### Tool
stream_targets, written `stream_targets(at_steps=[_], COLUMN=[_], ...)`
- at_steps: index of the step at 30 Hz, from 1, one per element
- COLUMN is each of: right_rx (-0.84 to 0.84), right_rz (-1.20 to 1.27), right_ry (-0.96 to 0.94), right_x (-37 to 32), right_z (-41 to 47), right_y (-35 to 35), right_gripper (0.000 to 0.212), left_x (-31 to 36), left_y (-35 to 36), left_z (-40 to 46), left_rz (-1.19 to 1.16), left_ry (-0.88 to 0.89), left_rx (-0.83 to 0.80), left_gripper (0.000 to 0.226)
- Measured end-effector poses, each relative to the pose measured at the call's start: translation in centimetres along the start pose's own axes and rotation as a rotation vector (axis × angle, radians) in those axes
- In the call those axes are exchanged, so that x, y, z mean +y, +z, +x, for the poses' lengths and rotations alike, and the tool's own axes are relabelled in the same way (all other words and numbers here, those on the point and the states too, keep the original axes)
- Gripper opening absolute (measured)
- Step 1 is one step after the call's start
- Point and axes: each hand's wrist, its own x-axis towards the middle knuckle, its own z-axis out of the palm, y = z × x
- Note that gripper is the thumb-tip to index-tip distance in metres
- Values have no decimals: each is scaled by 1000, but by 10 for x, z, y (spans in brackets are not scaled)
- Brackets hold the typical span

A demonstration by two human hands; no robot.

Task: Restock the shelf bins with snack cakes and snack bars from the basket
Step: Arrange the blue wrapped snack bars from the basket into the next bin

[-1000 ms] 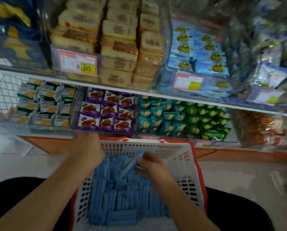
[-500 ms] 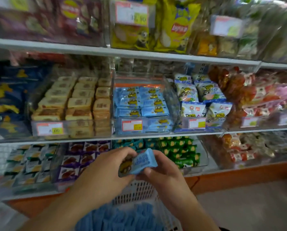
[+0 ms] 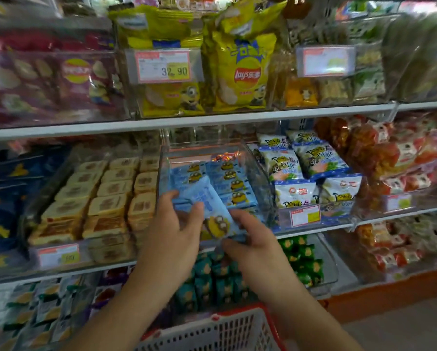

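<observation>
A light blue snack cake pack [image 3: 210, 211] with a yellow cartoon figure is held by both hands at the front of a clear shelf bin [image 3: 260, 178]. My left hand [image 3: 172, 229] grips its left edge with thumb and fingers. My right hand [image 3: 250, 236] pinches its lower right end. The bin holds several matching blue packs [image 3: 230, 181] in rows. The white basket with a red rim [image 3: 220, 328] sits below my forearms at the bottom edge; its contents are out of view.
A bin of tan cake slices [image 3: 106, 198] stands left of the blue bin. White and blue snack bags [image 3: 308, 168] fill the bin to the right. Yellow chip bags [image 3: 237, 62] sit on the shelf above. Green packs [image 3: 301, 259] lie on the shelf below.
Both hands have lifted the blue pack from above the basket up to the front of the blue bin. The view has tilted upward.
</observation>
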Motion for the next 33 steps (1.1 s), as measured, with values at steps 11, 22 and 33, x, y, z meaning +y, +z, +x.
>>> stream_targets(at_steps=[11, 22, 33], right_rx=[-143, -54, -70], right_rz=[-702, -1054, -1334], right_ry=[74, -240, -87], right_x=[-25, 25, 9], right_z=[158, 164, 165], right_y=[-7, -25, -26], right_gripper=[39, 40, 21], left_x=[-11, -41, -37], left_y=[3, 36, 35], left_z=[116, 143, 142], left_rz=[853, 1085, 1087], left_ry=[524, 454, 429], left_rx=[-260, -334, -343], left_gripper=[62, 29, 36])
